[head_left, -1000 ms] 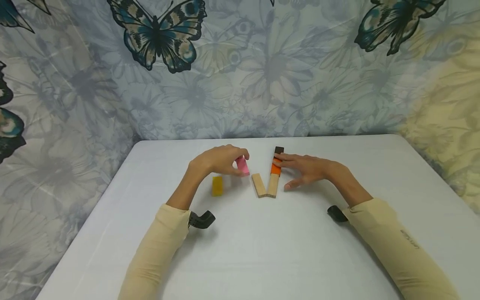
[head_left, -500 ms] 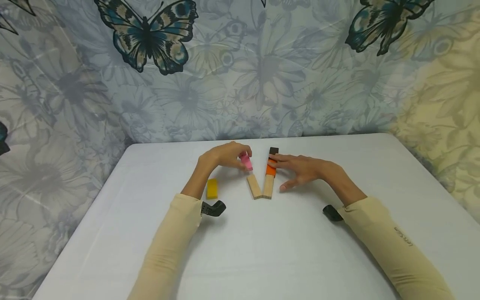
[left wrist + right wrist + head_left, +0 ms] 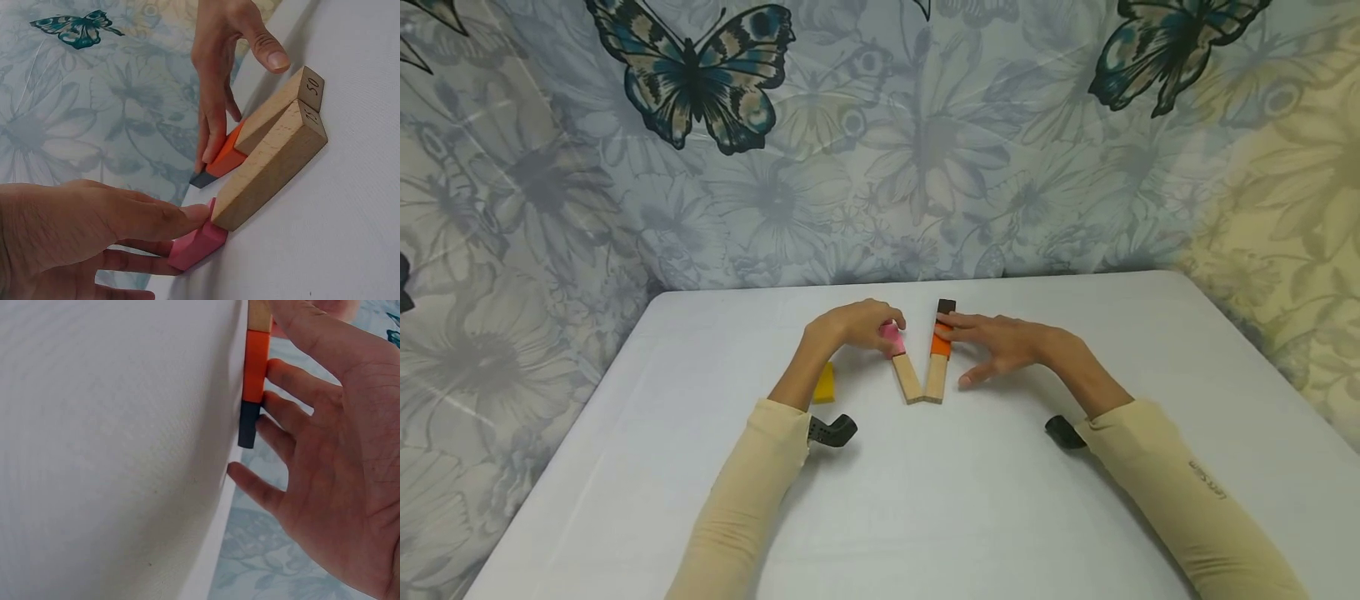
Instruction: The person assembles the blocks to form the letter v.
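Observation:
Two plain wooden blocks meet at their near ends in a V; in the left wrist view the left wooden block (image 3: 275, 165) is marked 75 and the right one (image 3: 275, 109) 50. My left hand (image 3: 854, 323) pinches a pink block (image 3: 203, 242) between thumb and fingers, at the far end of the left wooden block. An orange block (image 3: 256, 365) continues the right wooden block, and a black block (image 3: 249, 425) follows it. Extended fingers of my right hand (image 3: 1009, 343) touch the orange and black blocks, its thumb held apart from them.
A yellow block (image 3: 825, 385) lies left of the V, partly hidden by my left wrist. Everything lies on a white-covered table (image 3: 970, 517). Behind its far edge hangs a cloth (image 3: 940, 183) printed with butterflies and flowers.
My left hand has moved right and brought the pink block from beside the left wooden block to its far end. My right hand stays on the orange and black blocks. The head view shifted slightly.

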Tool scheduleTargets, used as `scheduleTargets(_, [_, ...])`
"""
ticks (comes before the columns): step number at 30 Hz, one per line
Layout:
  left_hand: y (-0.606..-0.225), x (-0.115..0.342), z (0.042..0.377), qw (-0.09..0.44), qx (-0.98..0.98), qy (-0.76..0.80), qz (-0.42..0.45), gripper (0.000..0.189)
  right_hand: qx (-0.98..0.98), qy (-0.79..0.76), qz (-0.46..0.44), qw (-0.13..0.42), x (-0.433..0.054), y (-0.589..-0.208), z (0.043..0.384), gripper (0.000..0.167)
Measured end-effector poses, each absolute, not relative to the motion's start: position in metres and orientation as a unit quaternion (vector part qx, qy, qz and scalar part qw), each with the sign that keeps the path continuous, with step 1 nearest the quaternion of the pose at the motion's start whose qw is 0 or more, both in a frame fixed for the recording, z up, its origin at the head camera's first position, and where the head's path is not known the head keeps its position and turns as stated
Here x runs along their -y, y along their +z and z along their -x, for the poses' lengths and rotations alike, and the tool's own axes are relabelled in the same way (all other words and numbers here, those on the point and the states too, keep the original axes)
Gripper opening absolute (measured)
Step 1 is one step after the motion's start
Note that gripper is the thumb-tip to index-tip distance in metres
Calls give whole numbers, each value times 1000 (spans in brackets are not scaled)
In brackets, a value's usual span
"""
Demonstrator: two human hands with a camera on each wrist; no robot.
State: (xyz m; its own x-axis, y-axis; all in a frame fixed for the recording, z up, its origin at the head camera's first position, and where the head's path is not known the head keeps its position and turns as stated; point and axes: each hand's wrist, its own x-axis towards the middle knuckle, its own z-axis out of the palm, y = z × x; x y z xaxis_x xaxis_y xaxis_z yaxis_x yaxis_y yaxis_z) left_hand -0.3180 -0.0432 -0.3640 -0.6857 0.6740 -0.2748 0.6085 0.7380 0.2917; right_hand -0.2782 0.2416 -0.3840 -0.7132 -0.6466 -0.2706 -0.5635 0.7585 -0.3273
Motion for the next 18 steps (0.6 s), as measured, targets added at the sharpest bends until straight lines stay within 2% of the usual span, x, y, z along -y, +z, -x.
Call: scheduleTargets(18, [-367, 38, 316, 185, -904, 70, -379, 33, -918, -109, 338, 176, -240, -387, 279, 92])
